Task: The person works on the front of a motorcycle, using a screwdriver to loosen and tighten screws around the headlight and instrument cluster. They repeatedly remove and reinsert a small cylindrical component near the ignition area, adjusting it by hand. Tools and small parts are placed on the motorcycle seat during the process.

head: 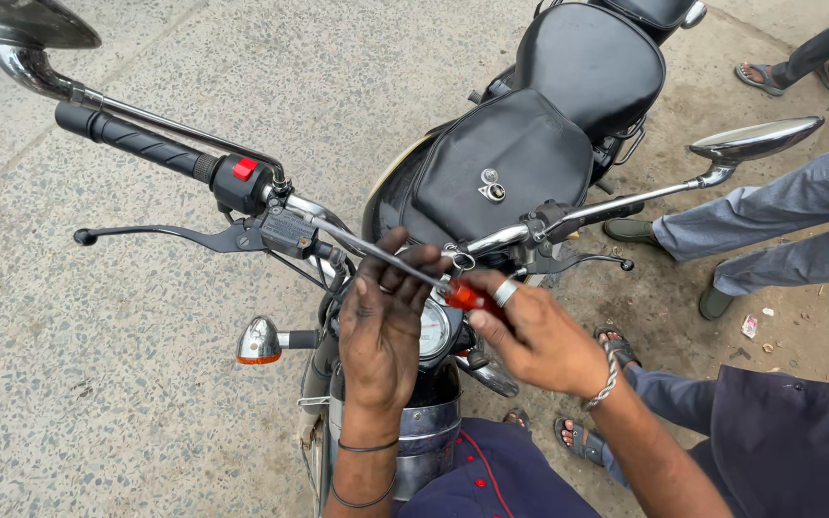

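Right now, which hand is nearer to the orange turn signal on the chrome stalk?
Left. The left hand lies flat over the speedometer, just right of the orange turn signal. The right hand, gripping the red-handled screwdriver, sits farther right, beyond the gauge.

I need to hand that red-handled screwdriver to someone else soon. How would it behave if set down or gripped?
The screwdriver would probably stay stiff: its long metal shaft looks straight. The right hand wraps its smooth red handle; the left hand looks grimy, so it might slip. Being round, it could roll if laid on the sloped tank bag.
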A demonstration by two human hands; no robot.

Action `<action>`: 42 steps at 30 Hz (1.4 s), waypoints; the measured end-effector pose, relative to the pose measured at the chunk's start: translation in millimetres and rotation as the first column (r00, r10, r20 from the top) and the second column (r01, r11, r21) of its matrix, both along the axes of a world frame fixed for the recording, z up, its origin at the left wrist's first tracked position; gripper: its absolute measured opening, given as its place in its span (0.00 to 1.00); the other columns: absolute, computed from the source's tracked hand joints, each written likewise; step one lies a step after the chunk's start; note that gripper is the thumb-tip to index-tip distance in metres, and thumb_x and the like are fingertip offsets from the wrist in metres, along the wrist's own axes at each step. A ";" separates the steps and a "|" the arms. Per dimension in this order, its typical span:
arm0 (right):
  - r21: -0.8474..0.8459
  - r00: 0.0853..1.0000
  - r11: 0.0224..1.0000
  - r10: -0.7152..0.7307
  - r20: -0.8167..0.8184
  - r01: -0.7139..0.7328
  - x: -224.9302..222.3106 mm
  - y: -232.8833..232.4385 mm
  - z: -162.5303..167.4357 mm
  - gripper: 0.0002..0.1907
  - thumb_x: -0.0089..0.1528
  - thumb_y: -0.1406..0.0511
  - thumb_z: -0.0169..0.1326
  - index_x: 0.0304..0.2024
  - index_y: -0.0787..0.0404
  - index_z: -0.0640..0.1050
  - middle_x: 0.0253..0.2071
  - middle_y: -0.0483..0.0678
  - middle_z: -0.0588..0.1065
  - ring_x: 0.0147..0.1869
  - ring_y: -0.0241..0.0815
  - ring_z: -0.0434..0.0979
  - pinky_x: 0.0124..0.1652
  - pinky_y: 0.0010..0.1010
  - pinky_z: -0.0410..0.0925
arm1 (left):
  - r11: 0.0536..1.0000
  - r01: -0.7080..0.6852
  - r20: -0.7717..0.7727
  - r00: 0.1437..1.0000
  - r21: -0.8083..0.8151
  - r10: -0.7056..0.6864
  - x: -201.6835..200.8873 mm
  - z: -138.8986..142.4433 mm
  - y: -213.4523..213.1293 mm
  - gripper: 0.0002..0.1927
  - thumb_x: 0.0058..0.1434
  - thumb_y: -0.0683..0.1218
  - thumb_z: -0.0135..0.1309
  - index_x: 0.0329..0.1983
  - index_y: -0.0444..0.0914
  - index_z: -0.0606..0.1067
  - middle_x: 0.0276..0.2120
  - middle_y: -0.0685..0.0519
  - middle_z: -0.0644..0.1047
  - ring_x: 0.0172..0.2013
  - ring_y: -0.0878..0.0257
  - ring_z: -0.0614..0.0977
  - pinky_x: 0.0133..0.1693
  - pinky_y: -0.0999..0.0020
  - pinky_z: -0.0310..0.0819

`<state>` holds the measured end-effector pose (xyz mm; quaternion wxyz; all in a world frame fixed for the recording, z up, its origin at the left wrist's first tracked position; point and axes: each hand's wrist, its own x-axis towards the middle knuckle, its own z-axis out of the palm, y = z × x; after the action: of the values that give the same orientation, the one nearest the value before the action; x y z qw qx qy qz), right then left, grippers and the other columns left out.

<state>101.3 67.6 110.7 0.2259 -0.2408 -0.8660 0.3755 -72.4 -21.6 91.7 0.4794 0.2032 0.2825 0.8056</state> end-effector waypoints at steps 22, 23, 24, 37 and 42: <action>0.076 0.950 0.948 0.305 0.069 -0.310 41.3 -93.1 -8.5 0.30 0.61 0.64 0.59 0.66 0.57 0.71 0.48 0.48 0.78 0.44 0.49 0.82 0.37 0.39 0.74 | 0.729 -0.202 -0.727 -0.096 -0.654 -0.680 -34.5 14.7 -152.1 0.11 0.56 0.55 0.63 0.36 0.46 0.85 0.21 0.47 0.80 0.22 0.50 0.84 0.28 0.55 0.76; 0.058 0.936 0.938 0.333 0.110 -0.341 43.3 -95.9 -9.7 0.29 0.61 0.63 0.60 0.65 0.55 0.72 0.47 0.49 0.78 0.42 0.50 0.82 0.35 0.39 0.73 | 0.683 -0.202 -0.675 -0.115 -0.702 -0.728 -33.8 15.8 -152.5 0.11 0.57 0.56 0.62 0.36 0.47 0.85 0.21 0.47 0.80 0.23 0.49 0.84 0.29 0.54 0.76; 0.034 0.920 0.928 0.364 0.148 -0.372 45.5 -100.1 -11.5 0.27 0.61 0.62 0.61 0.63 0.54 0.74 0.46 0.49 0.78 0.41 0.50 0.81 0.34 0.40 0.73 | 0.684 -0.174 -0.666 -0.154 -0.708 -0.730 -35.1 17.7 -153.0 0.12 0.58 0.57 0.61 0.35 0.46 0.84 0.22 0.47 0.79 0.24 0.49 0.83 0.30 0.53 0.75; -0.200 0.859 0.912 0.405 0.313 -0.357 96.7 -202.3 -16.1 0.23 0.67 0.61 0.54 0.64 0.56 0.73 0.44 0.49 0.77 0.45 0.50 0.81 0.38 0.39 0.73 | 0.731 0.050 -0.715 -0.264 -0.681 -0.647 6.6 23.2 -215.4 0.16 0.61 0.57 0.59 0.30 0.41 0.82 0.20 0.48 0.78 0.24 0.47 0.81 0.28 0.50 0.72; -0.534 0.881 0.788 0.447 0.156 -0.305 138.6 -261.5 -49.6 0.23 0.68 0.60 0.54 0.65 0.59 0.75 0.38 0.51 0.81 0.40 0.49 0.84 0.40 0.39 0.74 | 0.854 0.135 -0.836 -0.325 -0.503 -0.442 54.4 1.9 -279.3 0.15 0.62 0.54 0.60 0.28 0.39 0.81 0.21 0.48 0.77 0.23 0.47 0.80 0.25 0.52 0.71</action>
<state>239.9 -193.9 61.2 -0.0457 -0.1609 -0.7938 0.5848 -17.9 -300.9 93.6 0.2787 0.7634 0.5616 0.1553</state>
